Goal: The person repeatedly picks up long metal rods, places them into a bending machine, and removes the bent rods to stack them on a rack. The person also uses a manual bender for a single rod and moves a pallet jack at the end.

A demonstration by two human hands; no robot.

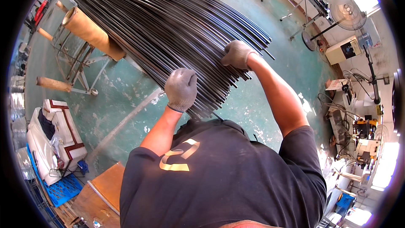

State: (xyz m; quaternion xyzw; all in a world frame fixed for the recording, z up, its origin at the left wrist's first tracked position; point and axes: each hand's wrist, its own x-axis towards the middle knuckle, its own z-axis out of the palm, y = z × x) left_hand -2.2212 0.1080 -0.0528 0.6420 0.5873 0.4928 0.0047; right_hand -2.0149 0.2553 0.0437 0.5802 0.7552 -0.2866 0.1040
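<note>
A wide bundle of long, thin dark rods (168, 29) fans out from the upper left toward my body, with uneven ends near me. My left hand (181, 86), in a grey knit glove, is closed in a fist over the bundle's left edge near those ends; whatever its fingers hold is hidden. Farther out to the right, my right hand (237, 55) wears a matching glove. Its fingers curl down onto the rods close to their right-hand ends and appear closed on some of them.
Left of the rods, a large brown cardboard tube (90, 31) rests on a metal wheeled stand (82, 69). A white and brown seat-like item (59, 139) sits at the lower left beside a blue crate (63, 190). A pedestal fan (346, 14) and cluttered equipment (363, 131) line the right wall.
</note>
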